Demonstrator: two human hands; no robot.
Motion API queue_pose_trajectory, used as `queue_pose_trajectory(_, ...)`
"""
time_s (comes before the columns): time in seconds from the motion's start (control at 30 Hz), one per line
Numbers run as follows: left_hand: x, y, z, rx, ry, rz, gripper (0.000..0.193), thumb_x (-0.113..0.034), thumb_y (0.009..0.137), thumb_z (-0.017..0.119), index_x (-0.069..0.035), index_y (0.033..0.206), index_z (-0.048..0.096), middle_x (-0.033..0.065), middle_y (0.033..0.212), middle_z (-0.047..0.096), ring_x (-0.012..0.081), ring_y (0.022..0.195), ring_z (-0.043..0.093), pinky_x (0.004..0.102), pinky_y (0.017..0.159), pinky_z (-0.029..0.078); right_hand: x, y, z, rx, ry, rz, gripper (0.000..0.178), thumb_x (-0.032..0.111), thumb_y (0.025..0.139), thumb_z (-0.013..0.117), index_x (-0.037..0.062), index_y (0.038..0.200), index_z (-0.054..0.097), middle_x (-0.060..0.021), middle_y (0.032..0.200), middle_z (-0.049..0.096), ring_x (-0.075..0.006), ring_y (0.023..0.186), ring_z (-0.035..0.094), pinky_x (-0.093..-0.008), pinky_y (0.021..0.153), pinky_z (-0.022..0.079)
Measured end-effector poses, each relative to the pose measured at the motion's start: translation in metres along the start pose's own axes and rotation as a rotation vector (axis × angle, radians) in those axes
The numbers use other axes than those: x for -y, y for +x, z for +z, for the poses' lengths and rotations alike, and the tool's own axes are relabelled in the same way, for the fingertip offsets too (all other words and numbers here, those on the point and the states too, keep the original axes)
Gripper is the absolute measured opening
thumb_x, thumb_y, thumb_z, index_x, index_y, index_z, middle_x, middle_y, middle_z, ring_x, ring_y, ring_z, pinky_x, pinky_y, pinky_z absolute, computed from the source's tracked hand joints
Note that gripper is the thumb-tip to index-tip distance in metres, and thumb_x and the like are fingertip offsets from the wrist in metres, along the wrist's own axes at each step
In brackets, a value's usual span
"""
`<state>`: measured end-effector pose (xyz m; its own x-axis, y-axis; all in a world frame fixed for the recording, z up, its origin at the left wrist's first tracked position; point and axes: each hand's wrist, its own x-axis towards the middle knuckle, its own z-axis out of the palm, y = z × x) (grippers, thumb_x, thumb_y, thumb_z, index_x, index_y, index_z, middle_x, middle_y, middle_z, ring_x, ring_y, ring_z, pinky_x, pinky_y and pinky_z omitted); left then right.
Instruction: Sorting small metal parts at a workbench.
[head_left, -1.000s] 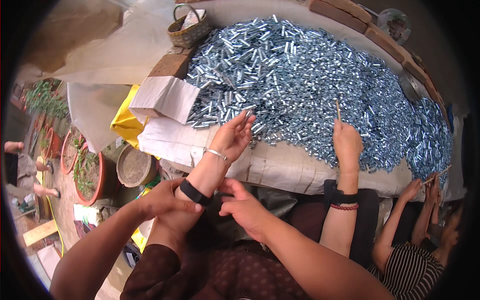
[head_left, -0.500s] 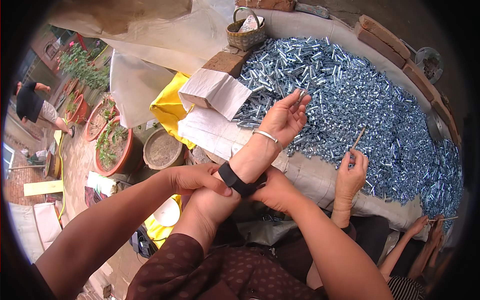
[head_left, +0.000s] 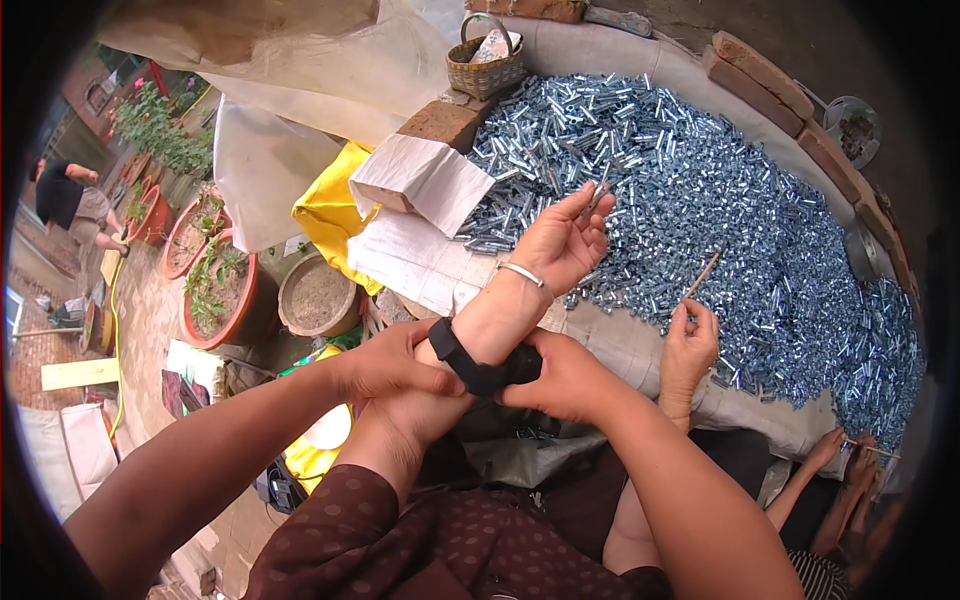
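Note:
My left hand (head_left: 565,235), palm up with curled fingers, pinches a small silvery metal piece (head_left: 600,192) above a big heap of short metal tubes (head_left: 700,200). A bracelet (head_left: 522,272) circles that wrist, and a black strap (head_left: 470,365) with a dark block lies around the forearm. Another person's left hand (head_left: 405,362) and right hand (head_left: 560,375) grip the strap from both sides. Farther right, my right hand (head_left: 688,350) holds a thin wooden stick (head_left: 703,275) slanting up over the heap's edge. The other person's right arm crosses over my right forearm.
Bricks (head_left: 760,80) border the heap's pale cloth. A wicker basket (head_left: 485,65) and a cloth-covered brick (head_left: 405,175) stand at its far left. Co-workers' hands (head_left: 860,465) work at the lower right. Flowerpots (head_left: 235,305) and a walking person (head_left: 62,195) are on the left.
The other person's fingers have shifted on the black strap, and its dark block now shows more beside their right hand. My hands keep their holds. The walking person's pose has changed.

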<state>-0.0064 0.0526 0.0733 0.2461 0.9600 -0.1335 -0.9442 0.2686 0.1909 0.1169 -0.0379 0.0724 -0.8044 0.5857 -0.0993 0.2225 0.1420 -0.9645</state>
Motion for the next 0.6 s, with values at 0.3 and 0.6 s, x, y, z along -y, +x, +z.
queue_pose_trajectory(0.3, -0.027, -0.192, -0.021, -0.275, 1.598, -0.051, 0.100, -0.024, 0.067, 0.075, 0.001, 0.143, 0.014, 0.0239, 0.129, 0.047, 0.0336, 0.121, 0.046, 0.0374, 0.100, 0.037, 0.057, -0.023, -0.002, -0.034, 0.254, 0.588, 0.038, 0.023, 0.070, 0.069, -0.0051, 0.093, 0.061, -0.0069, 0.076, 0.064, -0.0120, 0.068, 0.063, -0.0243, 0.059, 0.051)
queue_pose_trajectory(0.6, 0.001, -0.215, -0.068, -0.153, 0.825, 0.005, 0.057, -0.022, 0.078, 0.069, -0.003, 0.120, 0.037, 0.0142, 0.108, 0.056, 0.0196, 0.093, 0.051, 0.0280, 0.078, 0.042, 0.080, -0.007, 0.017, -0.308, 0.535, 0.734, 0.038, 0.029, 0.072, 0.067, -0.0079, 0.078, 0.061, -0.0108, 0.076, 0.063, -0.0145, 0.061, 0.061, -0.0263, 0.053, 0.050)
